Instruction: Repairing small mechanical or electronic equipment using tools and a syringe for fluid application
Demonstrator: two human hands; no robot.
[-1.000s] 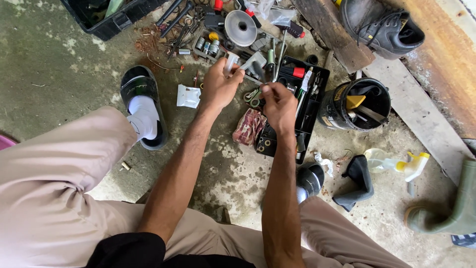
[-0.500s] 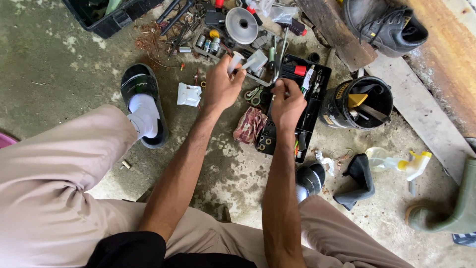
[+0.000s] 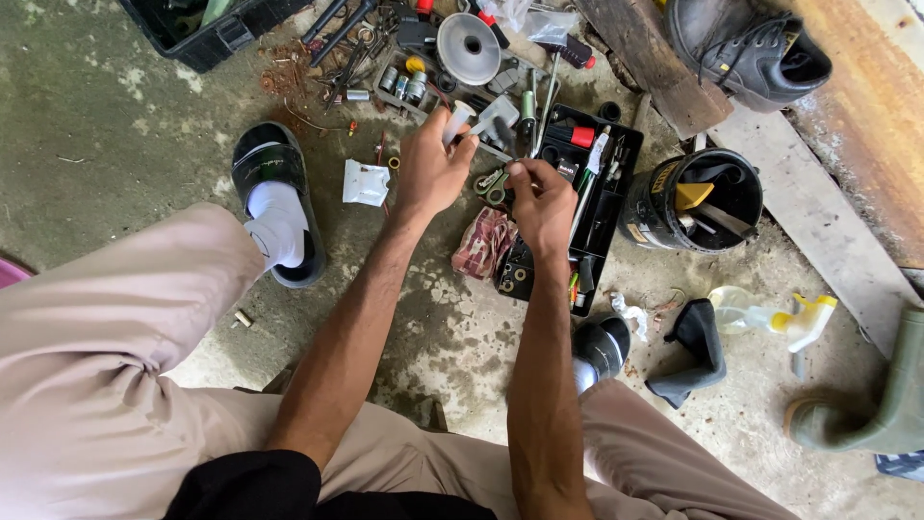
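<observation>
stained concrete floor (image 3: pixel 115 116), open black tool case (image 3: pixel 602 207), black bucket (image 3: pixel 643 214), spray bottle (image 3: pixel 770 316), rubber boot (image 3: pixel 881 404)

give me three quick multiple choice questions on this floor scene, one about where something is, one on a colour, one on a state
1. Where does the black bucket stand?
A. right of the black tool tray
B. left of the slide sandal
C. inside the black crate

2. What colour is the nozzle of the clear spray bottle?
A. red
B. yellow
C. blue

3. What is the left hand doing?
A. lying flat on the floor
B. resting on a knee
C. pinching a small white cylinder in its fingertips

Answers: 1 A, the bucket sits just right of the tray. 2 B, the nozzle is plainly yellow. 3 C, the white piece stands up from the left hand's fingers, above the tools.
</observation>
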